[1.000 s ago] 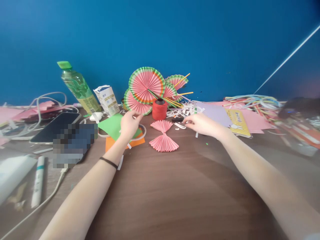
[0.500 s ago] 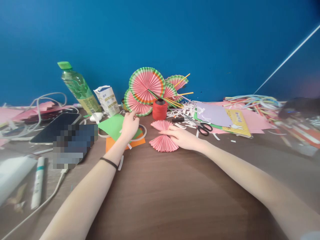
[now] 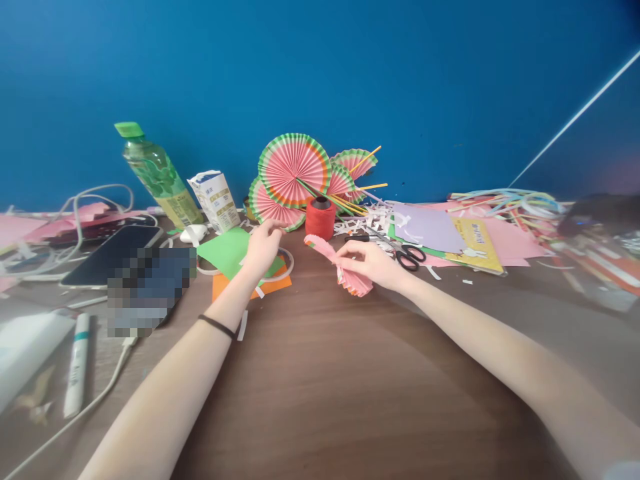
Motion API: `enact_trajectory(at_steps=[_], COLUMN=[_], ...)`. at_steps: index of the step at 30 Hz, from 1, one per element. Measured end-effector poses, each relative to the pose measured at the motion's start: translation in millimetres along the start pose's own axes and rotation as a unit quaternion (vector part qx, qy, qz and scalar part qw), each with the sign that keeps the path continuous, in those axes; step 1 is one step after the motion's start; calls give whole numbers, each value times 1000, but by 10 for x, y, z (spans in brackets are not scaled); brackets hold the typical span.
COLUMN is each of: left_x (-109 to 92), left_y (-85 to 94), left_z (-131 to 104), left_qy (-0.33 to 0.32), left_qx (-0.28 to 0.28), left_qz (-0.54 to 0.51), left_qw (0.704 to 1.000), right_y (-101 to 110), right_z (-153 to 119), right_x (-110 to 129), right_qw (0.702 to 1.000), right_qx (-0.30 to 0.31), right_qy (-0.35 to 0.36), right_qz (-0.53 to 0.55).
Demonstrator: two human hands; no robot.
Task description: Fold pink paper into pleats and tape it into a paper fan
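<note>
My right hand (image 3: 367, 263) pinches a pleated pink paper piece (image 3: 356, 280) near its middle. The piece is tilted, gathered at the fingers, with orange and green showing along its edges. My left hand (image 3: 264, 247) is over a green paper sheet (image 3: 227, 250) and beside a white ring (image 3: 289, 267); its fingers are bent together, and anything between them is hidden. Between and beyond the hands stands a red thread spool (image 3: 320, 220). Round watermelon-coloured paper fans (image 3: 295, 170) lean behind it.
Black-handled scissors (image 3: 411, 257) lie by white paper scraps and a yellow booklet (image 3: 475, 243) on the right. A green bottle (image 3: 160, 177), a carton (image 3: 215, 200), a phone (image 3: 113, 255), cables and a marker (image 3: 77, 367) occupy the left. A blue wall (image 3: 400, 80) rises behind.
My right hand has turned the pink pleated paper from lying spread like a bow to tilted, with its coloured edge showing. My left hand has barely moved.
</note>
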State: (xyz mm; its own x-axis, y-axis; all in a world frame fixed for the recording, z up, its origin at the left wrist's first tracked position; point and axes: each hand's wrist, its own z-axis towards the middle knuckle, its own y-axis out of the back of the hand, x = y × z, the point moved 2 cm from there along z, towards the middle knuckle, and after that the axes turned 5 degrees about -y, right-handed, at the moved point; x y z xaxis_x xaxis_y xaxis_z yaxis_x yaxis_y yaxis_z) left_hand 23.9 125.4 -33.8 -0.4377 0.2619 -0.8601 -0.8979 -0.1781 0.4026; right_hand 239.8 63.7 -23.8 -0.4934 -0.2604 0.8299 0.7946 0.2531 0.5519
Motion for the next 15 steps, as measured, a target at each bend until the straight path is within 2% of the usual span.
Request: enact_trajectory(at_steps=[5, 11, 15], left_x=[-121, -287, -350], left_y=[-8, -74, -116], left_z=[-19, -120, -199], left_qy=[12, 73, 92], left_qx=[43, 154, 254], left_qz=[-72, -113, -80], left_qw=[996, 979, 959], right_y=[73, 32, 7], right_z=[21, 18, 28], right_x=[-22, -38, -46], right_qw=[986, 940, 924], right_qx=[49, 109, 113], right_qy=[-55, -56, -58], right_qz=[147, 320, 360])
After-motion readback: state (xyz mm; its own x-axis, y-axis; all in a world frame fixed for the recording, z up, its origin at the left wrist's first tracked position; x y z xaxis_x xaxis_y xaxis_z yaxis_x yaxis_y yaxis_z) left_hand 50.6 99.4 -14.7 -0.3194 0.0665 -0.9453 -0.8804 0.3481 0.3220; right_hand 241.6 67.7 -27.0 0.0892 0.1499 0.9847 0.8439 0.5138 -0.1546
